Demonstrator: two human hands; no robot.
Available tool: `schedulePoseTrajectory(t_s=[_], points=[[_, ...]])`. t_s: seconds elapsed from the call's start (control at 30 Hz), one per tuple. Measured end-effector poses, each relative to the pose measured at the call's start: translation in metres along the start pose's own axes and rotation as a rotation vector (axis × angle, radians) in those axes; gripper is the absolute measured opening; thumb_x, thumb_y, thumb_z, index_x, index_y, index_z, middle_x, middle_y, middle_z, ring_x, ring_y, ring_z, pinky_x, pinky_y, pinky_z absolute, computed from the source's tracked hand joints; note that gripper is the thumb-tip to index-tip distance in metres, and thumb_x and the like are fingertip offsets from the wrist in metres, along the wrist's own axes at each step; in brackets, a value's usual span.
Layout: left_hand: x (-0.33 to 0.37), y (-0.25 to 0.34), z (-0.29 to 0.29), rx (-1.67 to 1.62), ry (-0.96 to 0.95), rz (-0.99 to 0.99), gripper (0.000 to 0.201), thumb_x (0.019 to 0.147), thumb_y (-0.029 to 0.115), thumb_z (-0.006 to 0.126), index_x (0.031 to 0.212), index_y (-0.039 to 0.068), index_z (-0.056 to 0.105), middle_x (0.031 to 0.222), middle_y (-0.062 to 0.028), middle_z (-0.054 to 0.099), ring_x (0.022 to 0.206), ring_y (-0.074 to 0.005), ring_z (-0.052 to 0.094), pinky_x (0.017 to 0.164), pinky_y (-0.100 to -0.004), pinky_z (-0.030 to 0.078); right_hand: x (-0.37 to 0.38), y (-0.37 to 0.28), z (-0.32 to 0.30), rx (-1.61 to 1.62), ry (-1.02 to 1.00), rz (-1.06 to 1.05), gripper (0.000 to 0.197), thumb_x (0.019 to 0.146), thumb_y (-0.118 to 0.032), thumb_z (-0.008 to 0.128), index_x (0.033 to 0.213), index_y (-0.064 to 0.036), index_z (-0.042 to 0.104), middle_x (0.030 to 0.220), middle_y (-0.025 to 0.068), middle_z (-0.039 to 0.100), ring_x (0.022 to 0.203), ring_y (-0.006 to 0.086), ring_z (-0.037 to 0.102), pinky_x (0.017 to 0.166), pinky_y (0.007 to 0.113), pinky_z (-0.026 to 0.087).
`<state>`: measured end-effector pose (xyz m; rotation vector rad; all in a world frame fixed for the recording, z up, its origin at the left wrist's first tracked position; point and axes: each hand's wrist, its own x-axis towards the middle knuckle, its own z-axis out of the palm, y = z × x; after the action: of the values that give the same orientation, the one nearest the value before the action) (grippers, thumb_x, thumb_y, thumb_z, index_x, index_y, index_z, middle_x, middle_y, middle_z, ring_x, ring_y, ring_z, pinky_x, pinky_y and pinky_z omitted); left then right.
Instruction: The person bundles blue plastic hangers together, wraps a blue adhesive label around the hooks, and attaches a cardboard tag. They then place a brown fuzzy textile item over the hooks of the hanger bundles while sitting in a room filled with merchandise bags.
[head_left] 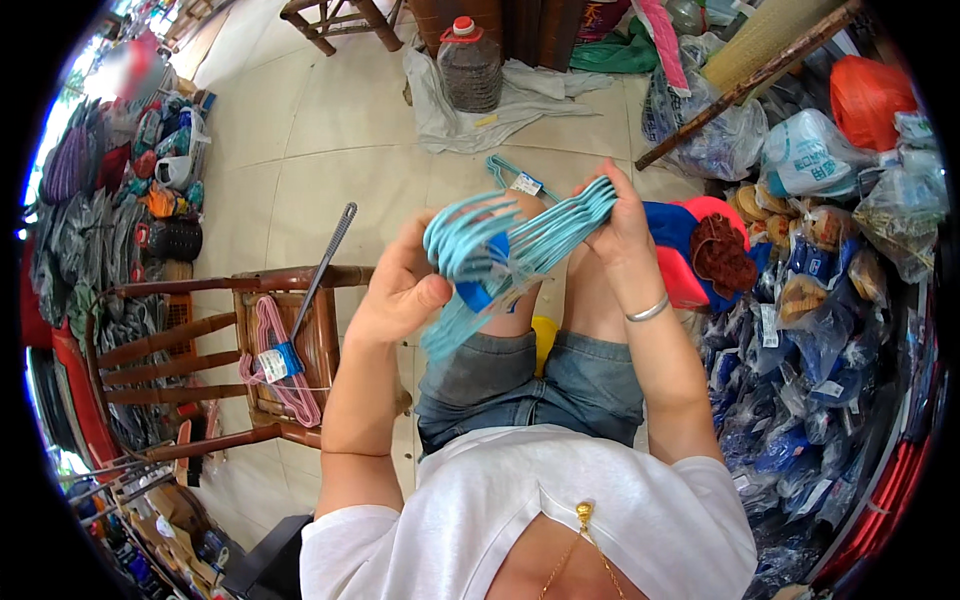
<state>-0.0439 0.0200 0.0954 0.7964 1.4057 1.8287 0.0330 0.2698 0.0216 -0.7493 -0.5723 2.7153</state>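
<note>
Head view is showing blue hangers above the lap, the right hand's grip pinching one end; the left hand is curling beside the hooks, its hold unclear. Leftward, a bamboo chair is carrying pink hangers and a grey rod. Ahead, a jug is standing on tiled floor; bagged goods are crowding the right, a pole slanting across their far end.

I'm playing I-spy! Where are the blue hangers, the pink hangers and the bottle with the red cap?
Blue hangers (pixel 548 244), head view: on their bars, mid-bundle.
Pink hangers (pixel 269 329), head view: on their bars.
Bottle with the red cap (pixel 471 76), head view: on its dark body.
</note>
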Motion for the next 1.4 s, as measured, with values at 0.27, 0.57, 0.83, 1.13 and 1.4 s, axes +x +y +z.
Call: schedulePoseTrajectory(t_s=[0.27,0.57,0.83,1.13,1.4], points=[[-0.051,-0.076,-0.029,0.000,0.358,-0.127,0.068,0.075,0.045,0.070,0.121,-0.001,0.047,0.113,-0.0108,0.055,0.107,-0.0187,0.050,0.093,-0.0320,0.038,0.006,-0.008,-0.032,0.175,0.134,-0.071,0.025,0.092,-0.030,0.049,0.081,-0.0080,0.056,0.084,0.0150,0.061,0.085,0.0287,0.058,0.078,0.044,0.047],[-0.024,-0.087,-0.009,0.083,0.793,-0.003,0.025,0.086,0.018,0.062,0.102,0.000,0.058,0.100,-0.0062,0.058,0.091,-0.0134,0.052,0.083,-0.0284,0.041,-0.013,-0.009,-0.020,-0.053,0.024,0.020,0.026,0.092,-0.028,0.044,0.098,-0.0057,0.055,0.101,0.0136,0.061,0.095,0.0271,0.057,0.085,0.040,0.044],[-0.028,-0.079,-0.039,0.582,0.429,-0.012,0.032,0.074,0.008,0.073,0.101,-0.001,0.059,0.093,-0.0030,0.060,0.079,-0.0084,0.053,0.068,-0.0227,0.044,-0.020,-0.002,-0.031,-0.057,0.095,0.070,0.029,0.094,-0.027,0.044,0.098,-0.0016,0.056,0.097,0.0142,0.062,0.093,0.0254,0.058,0.086,0.037,0.044],[-0.030,-0.070,-0.040,0.574,0.617,-0.211,0.026,0.072,0.007,0.075,0.093,0.000,0.062,0.076,0.0018,0.059,0.069,-0.0052,0.050,0.062,-0.0209,0.043,-0.016,-0.009,-0.025,-0.970,-0.086,-0.249,0.037,0.095,-0.030,0.043,0.103,0.0029,0.058,0.093,0.0101,0.062,0.089,0.0196,0.058,0.080,0.029,0.044],[-0.032,-0.069,-0.038,0.612,0.677,-0.167,0.026,0.073,0.010,0.073,0.095,0.002,0.062,0.077,-0.0041,0.062,0.071,-0.0115,0.057,0.064,-0.0260,0.047,-0.022,-0.001,0.011,-1.647,-0.069,-0.514,0.036,0.088,-0.035,0.052,0.100,-0.0022,0.057,0.100,0.0159,0.057,0.091,0.0290,0.056,0.081,0.032,0.042]])
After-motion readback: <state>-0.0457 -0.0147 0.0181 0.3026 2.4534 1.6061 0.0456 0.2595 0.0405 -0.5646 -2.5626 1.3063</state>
